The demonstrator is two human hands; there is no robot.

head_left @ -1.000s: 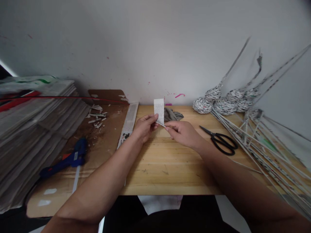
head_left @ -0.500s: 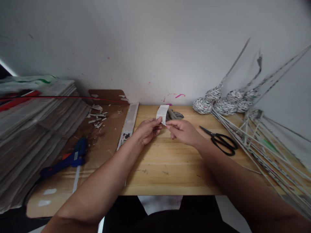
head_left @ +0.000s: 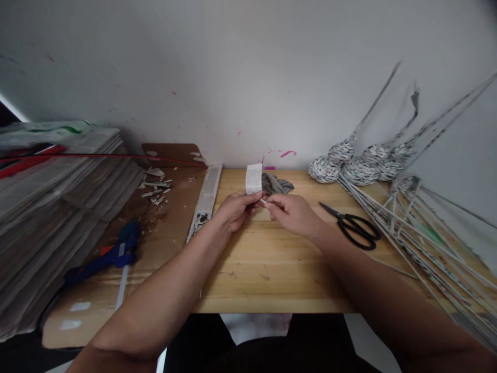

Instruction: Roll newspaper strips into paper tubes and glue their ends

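While my left hand (head_left: 239,210) and right hand (head_left: 291,211) both pinch the paper strip (head_left: 253,177) above the middle of the surface (head_left: 267,285), I judge its near end partly rolled thin, with the raised far part left flat and unrolled.

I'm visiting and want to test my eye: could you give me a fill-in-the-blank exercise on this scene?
The left hand and right hand hold a strip of printed ____.
The glue gun is mainly ____ in colour.
The scissors have ____ handles.
Missing words: paper; blue; black.
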